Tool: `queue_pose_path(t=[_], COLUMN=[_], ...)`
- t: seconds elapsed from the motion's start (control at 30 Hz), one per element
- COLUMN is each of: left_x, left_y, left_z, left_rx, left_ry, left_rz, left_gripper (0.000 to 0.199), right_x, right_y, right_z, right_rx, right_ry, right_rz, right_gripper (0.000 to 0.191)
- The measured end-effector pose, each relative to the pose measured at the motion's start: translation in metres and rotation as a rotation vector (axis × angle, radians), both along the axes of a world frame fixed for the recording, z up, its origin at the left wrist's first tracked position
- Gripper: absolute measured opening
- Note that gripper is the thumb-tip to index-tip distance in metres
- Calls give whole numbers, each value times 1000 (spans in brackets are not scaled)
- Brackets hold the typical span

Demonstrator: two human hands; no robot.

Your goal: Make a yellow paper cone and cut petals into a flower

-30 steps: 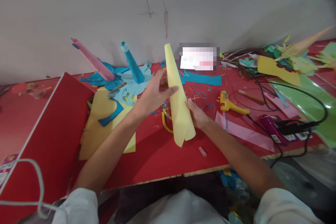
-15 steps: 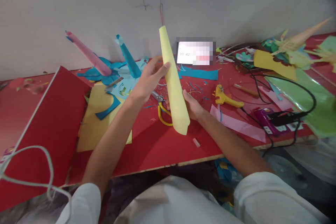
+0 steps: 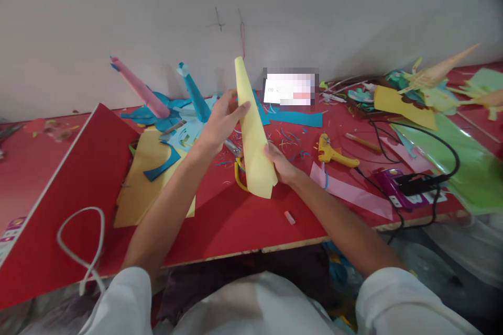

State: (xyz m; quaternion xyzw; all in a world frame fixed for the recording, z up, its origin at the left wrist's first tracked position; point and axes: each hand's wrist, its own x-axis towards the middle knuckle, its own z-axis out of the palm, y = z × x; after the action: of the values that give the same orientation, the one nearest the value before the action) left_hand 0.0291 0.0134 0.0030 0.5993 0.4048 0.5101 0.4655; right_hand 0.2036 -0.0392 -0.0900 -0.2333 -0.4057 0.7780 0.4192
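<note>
Between my hands a pale yellow paper cone (image 3: 254,141) is held above the table, narrow end up and leaning left. My left hand (image 3: 223,120) grips its upper left side, thumb across the front and fingers behind. Low on the right edge, my right hand (image 3: 281,163) is closed on the cone with its thumb in front; the other fingers are partly hidden behind the paper. Behind the cone lie yellow-handled scissors (image 3: 238,174), partly covered by it. A small pinkish-white piece (image 3: 290,218) rests on the red table (image 3: 231,225) below my right hand.
Pink (image 3: 143,89) and blue (image 3: 194,93) paper cones stand at back left. A yellow glue gun (image 3: 334,152), pink strip (image 3: 356,196) and purple power strip (image 3: 393,188) lie right. A slanted red board (image 3: 74,188) and white cable (image 3: 58,235) are left. Paper scraps surround a lit screen (image 3: 288,89).
The cone has turned slightly, and its lower part looks wider. My right hand has shifted a little up and left along with its edge. The whole view has tilted slightly.
</note>
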Motion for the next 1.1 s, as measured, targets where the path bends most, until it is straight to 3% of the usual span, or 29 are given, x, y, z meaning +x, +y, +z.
queue_pose_path(t=[0.23, 0.37, 0.43, 0.6, 0.7, 0.77, 0.97, 1.1], left_x=[3, 11, 14, 6, -1, -4, -3, -4], left_y=[-3, -16, -23, -26, -27, -31, -42, -40], left_z=[-14, -29, -36, -42, -47, -54, -81, -90], left_rx=[36, -156, -272, -373, -409, -448, -587, -601], left_ry=[-42, -145, -200, -309, -353, -358, -353, -405], left_rz=[73, -93, -166, -123, -136, -171, -244, -203], left_gripper=[44, 55, 60, 59, 58, 56, 63, 61], right_x=[-4, -4, -5, -4, -1, 0, -10, -13], right_y=[-4, -3, -2, 2, 2, 3, 10, 13], right_z=[7, 6, 3, -6, -4, -2, -5, -7], right_rx=[13, -2, 79, 411, 492, 466, 333, 288], right_ry=[-108, -122, -201, -457, -504, -466, -277, -235], right_rz=[-55, -23, -31, -320, -508, -585, -293, -277], right_gripper=[68, 65, 63, 67, 57, 46, 50, 50])
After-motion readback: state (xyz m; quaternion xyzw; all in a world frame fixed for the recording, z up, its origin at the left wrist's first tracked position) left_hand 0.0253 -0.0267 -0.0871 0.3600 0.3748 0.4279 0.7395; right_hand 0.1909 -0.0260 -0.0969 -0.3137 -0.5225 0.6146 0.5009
